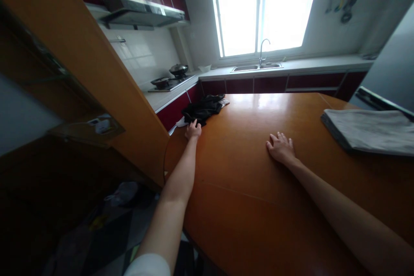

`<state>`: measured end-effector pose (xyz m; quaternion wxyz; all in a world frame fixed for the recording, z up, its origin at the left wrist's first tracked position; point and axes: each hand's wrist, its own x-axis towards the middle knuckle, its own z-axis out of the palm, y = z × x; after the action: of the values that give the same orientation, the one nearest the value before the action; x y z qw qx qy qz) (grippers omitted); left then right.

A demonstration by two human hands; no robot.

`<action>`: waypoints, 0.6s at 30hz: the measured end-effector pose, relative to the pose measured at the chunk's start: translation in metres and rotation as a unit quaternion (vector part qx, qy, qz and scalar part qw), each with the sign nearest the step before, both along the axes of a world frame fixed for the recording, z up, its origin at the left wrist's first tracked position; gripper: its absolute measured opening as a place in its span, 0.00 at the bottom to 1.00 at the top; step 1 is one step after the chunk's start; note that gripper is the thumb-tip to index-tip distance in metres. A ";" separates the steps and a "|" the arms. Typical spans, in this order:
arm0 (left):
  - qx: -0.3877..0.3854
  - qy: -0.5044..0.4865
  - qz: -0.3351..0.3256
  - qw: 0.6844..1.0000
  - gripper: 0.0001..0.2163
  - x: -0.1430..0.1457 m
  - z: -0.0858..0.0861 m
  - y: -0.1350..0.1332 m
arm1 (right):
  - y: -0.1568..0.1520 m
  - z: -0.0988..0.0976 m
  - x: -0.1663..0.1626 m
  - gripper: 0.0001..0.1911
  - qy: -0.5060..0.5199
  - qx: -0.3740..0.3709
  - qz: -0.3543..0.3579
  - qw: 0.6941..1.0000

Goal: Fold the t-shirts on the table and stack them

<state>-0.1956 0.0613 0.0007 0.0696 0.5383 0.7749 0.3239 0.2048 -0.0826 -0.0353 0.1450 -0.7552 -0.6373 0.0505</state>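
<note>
My left hand [193, 130] reaches out to the far left edge of the wooden table, at the near side of a crumpled heap of black clothing [203, 108]. Its fingers are curled in at the cloth's edge and look closed on it; their tips are partly hidden. Bits of white fabric [181, 123] stick out from under the black heap. Further right, my right hand [281, 148] lies palm down on the tabletop with fingers spread, holding nothing.
Folded grey cloths [371, 131] lie in a stack on the table [246, 159] at the right. A wooden partition [129, 90] stands close on the left. Beyond are a stove [171, 84] with pans, a sink [247, 68] and a window.
</note>
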 end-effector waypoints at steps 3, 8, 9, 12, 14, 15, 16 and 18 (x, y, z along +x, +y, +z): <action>0.012 0.000 -0.019 1.000 0.24 -0.001 -0.001 -0.002 | 0.000 0.000 0.000 0.30 0.001 0.001 0.001 1.000; 0.069 0.024 -0.067 0.995 0.28 0.007 -0.004 -0.002 | -0.003 0.003 -0.001 0.30 0.001 0.001 0.001 1.000; 0.090 0.035 -0.087 0.991 0.28 0.011 -0.005 -0.001 | -0.003 0.004 -0.001 0.30 0.002 0.001 0.002 1.000; 0.163 0.086 -0.170 0.968 0.27 0.024 -0.005 -0.001 | -0.003 0.004 -0.002 0.30 0.003 0.004 0.002 1.000; 0.196 0.118 -0.223 0.948 0.26 0.035 -0.003 -0.005 | -0.003 0.004 -0.002 0.30 0.003 0.005 0.001 1.000; 0.204 0.131 -0.244 0.939 0.25 0.041 -0.002 -0.008 | -0.002 0.004 -0.002 0.30 0.002 0.005 0.000 1.000; 0.209 0.142 -0.261 0.932 0.25 0.048 0.000 -0.011 | -0.002 0.003 -0.002 0.30 0.002 0.004 0.001 1.000; 0.206 0.161 -0.283 0.923 0.24 0.062 0.002 -0.019 | -0.001 0.003 -0.002 0.30 0.001 0.001 0.001 1.000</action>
<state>-0.1332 0.0424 0.0022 -0.0798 0.7824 0.5073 0.3523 0.2028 -0.0840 -0.0328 0.1461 -0.7546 -0.6377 0.0511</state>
